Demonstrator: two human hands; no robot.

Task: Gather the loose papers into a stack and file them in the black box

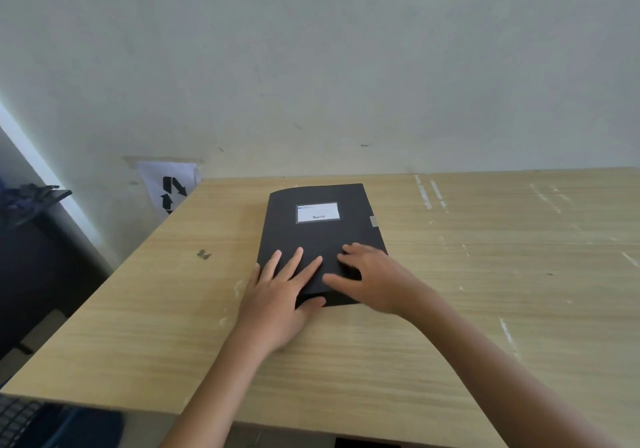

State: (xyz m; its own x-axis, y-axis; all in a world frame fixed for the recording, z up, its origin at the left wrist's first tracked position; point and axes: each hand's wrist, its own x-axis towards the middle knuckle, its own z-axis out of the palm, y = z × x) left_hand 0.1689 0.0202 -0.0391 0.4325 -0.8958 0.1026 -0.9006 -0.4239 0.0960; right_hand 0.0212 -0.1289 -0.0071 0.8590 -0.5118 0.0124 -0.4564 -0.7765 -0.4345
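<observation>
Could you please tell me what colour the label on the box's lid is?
The label on the black box is white with dark print, seen in the head view.

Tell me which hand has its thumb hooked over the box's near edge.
The left hand: its thumb wraps the black box's near edge; the right hand lies on top.

Scuffed pale wall (346,66), light wood-grain table (485,274), taped paper sign with black arrows (171,186), dark furniture at left (38,257)
</observation>
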